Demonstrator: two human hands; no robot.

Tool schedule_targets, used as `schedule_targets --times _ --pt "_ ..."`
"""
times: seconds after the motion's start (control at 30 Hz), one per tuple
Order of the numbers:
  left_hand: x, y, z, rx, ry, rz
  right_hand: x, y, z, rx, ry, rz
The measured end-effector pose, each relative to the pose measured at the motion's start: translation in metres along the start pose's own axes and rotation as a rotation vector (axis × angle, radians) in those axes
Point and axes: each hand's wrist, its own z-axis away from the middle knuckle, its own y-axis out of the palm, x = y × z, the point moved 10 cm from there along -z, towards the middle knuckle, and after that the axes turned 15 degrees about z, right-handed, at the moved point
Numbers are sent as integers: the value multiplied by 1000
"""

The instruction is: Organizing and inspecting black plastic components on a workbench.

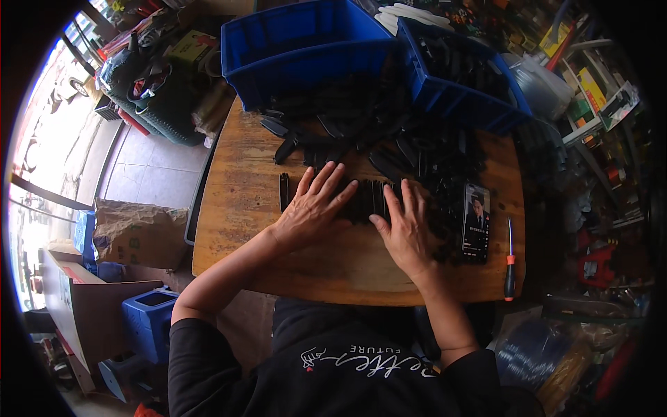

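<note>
Both hands, left hand (314,207) and right hand (405,229), lie flat (fingers spread, grasping nothing) on a row of black plastic parts (366,200) on the wooden table (236,208).

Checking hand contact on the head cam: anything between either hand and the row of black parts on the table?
Nothing visible. The left hand and right hand lie flat, fingers spread, on the row of black parts on the wooden table. The phone and screwdriver lie off to the right, clear of both hands.
</note>
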Motion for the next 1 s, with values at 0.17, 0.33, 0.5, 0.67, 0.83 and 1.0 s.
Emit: schedule_targets --times 0.17,0.33,0.5,0.67,0.83,1.0 --pt "16 -60 22 -293 -19 44 -11 -37 -44 -226 -52 -48" --pt "44 -82 46 -414 -243 137 -29 4 -85 -39 35 117" --pt "38 -62 55 -355 -293 90 -35 -20 -85 -134 41 -61" --pt "41 -69 76 -474 -351 208 -2 -54 -36 114 -110 -389" --pt "-35 -59 84 -512 -209 334 23 -27 20 626 -178 -670" --pt "-47 -20 84 -424 -263 256 36 -8 11 382 -25 -793"
